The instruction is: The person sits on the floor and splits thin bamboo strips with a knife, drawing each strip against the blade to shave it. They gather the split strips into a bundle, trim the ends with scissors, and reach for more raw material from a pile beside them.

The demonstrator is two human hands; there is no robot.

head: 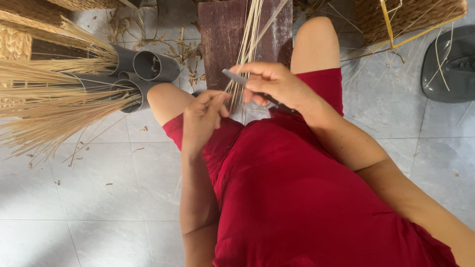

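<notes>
Your right hand [274,84] grips the knife [237,79] against thin reed strips [247,44] your left hand [203,116] pinches, so a slip could nick those fingers.

— 1 view only, worn on the head, aimed almost straight down over the lap in red cloth [297,198].

— Close in?

— Very close: left hand [203,118] and right hand [274,84] just below the lens, near mid-frame, forearms running off the bottom edge.

— Facing which way?

— Forward and down, past the knees to a dark wooden board [222,34] at the top edge. Grey tiled floor [89,198] filling the left and right. No second view to overlap with.
</notes>
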